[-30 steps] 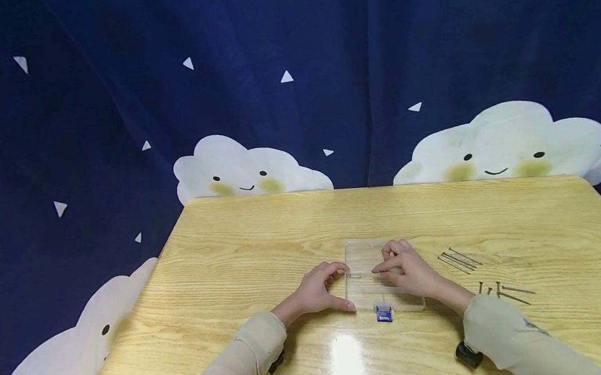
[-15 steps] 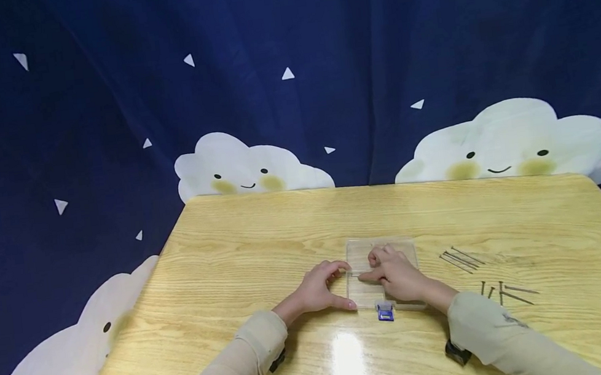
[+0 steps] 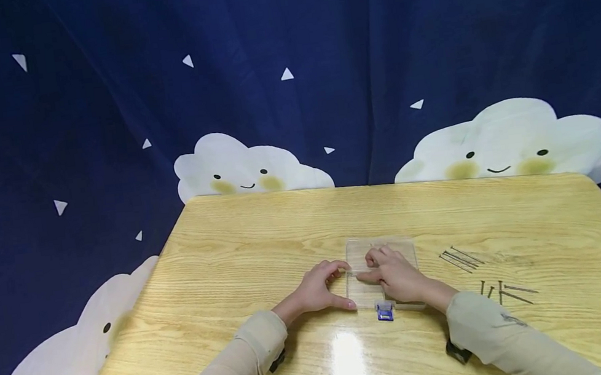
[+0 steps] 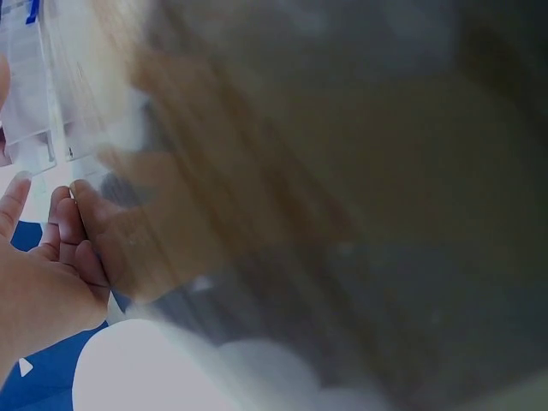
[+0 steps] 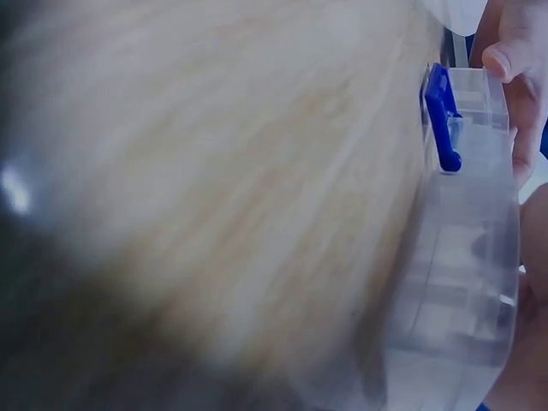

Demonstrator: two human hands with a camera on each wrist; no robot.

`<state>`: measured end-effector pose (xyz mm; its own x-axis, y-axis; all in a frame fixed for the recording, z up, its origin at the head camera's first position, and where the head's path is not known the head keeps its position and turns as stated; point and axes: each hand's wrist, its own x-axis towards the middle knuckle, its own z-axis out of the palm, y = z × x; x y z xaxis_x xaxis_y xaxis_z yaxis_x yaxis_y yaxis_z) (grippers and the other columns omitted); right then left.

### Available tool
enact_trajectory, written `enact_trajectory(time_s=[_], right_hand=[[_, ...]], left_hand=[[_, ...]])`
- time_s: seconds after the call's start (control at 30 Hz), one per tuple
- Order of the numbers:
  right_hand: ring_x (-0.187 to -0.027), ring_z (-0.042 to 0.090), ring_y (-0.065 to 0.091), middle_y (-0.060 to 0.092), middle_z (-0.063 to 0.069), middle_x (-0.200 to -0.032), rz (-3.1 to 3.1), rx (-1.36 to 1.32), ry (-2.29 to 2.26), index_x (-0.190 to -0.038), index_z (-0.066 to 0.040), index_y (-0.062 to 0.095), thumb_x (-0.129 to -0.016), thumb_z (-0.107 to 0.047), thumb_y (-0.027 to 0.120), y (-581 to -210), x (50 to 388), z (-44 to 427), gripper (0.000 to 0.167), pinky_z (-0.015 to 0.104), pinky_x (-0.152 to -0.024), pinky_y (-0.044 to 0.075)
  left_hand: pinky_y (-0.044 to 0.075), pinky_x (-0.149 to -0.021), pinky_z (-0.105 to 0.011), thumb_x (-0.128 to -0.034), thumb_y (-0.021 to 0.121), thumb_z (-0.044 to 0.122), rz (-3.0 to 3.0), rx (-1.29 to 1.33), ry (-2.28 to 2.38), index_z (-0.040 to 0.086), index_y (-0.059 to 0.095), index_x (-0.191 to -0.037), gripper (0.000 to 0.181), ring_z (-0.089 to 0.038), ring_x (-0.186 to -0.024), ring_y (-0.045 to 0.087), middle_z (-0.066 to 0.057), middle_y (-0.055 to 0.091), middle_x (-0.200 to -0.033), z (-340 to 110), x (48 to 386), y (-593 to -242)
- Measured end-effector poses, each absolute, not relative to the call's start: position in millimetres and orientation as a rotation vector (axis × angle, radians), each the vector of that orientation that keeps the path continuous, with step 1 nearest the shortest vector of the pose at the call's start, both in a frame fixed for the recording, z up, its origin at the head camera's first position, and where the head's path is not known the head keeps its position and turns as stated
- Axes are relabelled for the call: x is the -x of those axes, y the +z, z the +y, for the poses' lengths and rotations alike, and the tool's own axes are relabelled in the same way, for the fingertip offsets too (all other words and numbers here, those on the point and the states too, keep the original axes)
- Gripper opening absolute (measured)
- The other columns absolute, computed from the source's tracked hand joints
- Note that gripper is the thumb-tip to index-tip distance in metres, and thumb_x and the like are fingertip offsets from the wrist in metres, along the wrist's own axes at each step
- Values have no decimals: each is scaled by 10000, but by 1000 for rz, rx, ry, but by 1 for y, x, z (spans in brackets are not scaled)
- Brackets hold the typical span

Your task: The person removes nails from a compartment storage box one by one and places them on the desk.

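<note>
A clear plastic box [image 3: 365,294] lies opened flat on the table, its lid [image 3: 357,248] toward the back. Its blue latch [image 3: 384,312] hangs at the front edge. My left hand [image 3: 314,289] holds the box's left side, thumb at the front corner and fingers near the hinge. Over the box, my right hand [image 3: 398,276] points leftward, with the index finger extended to the inside near the hinge. What lies under that fingertip is too small to tell. The right wrist view shows the box wall [image 5: 454,257] close up.
Right of the box lie several thin nails [image 3: 458,261] side by side. Nearer the front is a looser group of nails [image 3: 503,292]. The wooden table [image 3: 261,235] ends at a dark blue curtain [image 3: 240,46] with printed clouds.
My right hand has moved left across the box, going from fingers drawn together to an extended index finger. It barely moved in the last half second. The left hand has stayed put.
</note>
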<state>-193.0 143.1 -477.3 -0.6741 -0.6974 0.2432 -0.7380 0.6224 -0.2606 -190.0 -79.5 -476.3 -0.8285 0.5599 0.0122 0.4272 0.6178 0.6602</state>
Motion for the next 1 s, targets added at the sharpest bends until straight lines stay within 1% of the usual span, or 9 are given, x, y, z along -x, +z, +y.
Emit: enact_trajectory(time_s=[0.13, 0.3, 0.37, 0.47, 0.57, 0.67, 0.8, 0.9, 1.0], right_hand=[[-816, 179, 322, 442, 45, -946, -2724, -1232, 472, -1079, -165, 694, -786, 0, 586, -476, 193, 142, 353, 312, -675, 291], [-817, 177, 319, 424, 38, -927, -2740, -1222, 533, -1046, -161, 709, -750, 56, 556, -474, 193, 144, 397, 307, -675, 283], [-825, 179, 331, 433, 39, -928, -2736, -1219, 567, -1016, -160, 720, -743, 67, 560, -473, 193, 145, 389, 313, -681, 291], [-826, 175, 339, 446, 32, -922, -2727, -1215, 616, -966, -157, 735, -768, 35, 591, -472, 195, 146, 311, 313, -695, 297], [-808, 161, 336, 440, 5, -890, -2692, -1218, 661, -912, -155, 745, -793, -48, 651, -473, 200, 144, 186, 303, -695, 303], [-790, 141, 320, 414, -26, -856, -2636, -1221, 729, -867, -154, 750, -755, -110, 717, -474, 204, 140, 124, 287, -686, 305], [-776, 117, 310, 403, -40, -827, -2567, -1210, 807, -816, -139, 753, -673, -129, 783, -477, 207, 133, 146, 266, -671, 309], [-761, 109, 311, 409, -49, -809, -2552, -1201, 798, -779, -132, 754, -647, -140, 801, -477, 209, 128, 140, 255, -656, 313], [-748, 113, 317, 417, -53, -792, -2579, -1187, 789, -757, -126, 755, -644, -143, 803, -476, 208, 124, 124, 254, -647, 318]], left_hand=[[358, -728, -242, -599, 841, 367, 2650, -816, 1005, 167, 535, -1181, 687, -156, -845, 462, -21, 515, -943, -80, 190, -477], [356, -730, -240, -601, 841, 362, 2652, -824, 1000, 159, 534, -1190, 695, -158, -847, 464, -24, 518, -951, -80, 190, -477], [357, -729, -239, -602, 840, 363, 2652, -827, 999, 159, 534, -1193, 696, -159, -848, 465, -26, 519, -953, -80, 190, -477], [358, -727, -238, -602, 840, 359, 2655, -830, 1000, 156, 534, -1193, 695, -162, -846, 466, -30, 521, -953, -81, 191, -477], [357, -723, -236, -601, 842, 352, 2653, -832, 1009, 151, 534, -1189, 693, -163, -841, 463, -32, 518, -951, -81, 191, -477], [354, -718, -237, -605, 841, 347, 2646, -832, 1013, 148, 535, -1188, 688, -168, -840, 463, -38, 518, -951, -81, 190, -477], [352, -715, -238, -612, 837, 349, 2642, -833, 1009, 150, 535, -1192, 684, -171, -843, 463, -43, 518, -953, -81, 190, -476], [352, -717, -236, -616, 835, 347, 2641, -840, 1006, 149, 532, -1196, 683, -172, -845, 464, -46, 519, -955, -80, 190, -477], [350, -719, -238, -619, 834, 345, 2637, -844, 1006, 146, 530, -1199, 684, -176, -849, 465, -50, 520, -960, -80, 190, -477]])
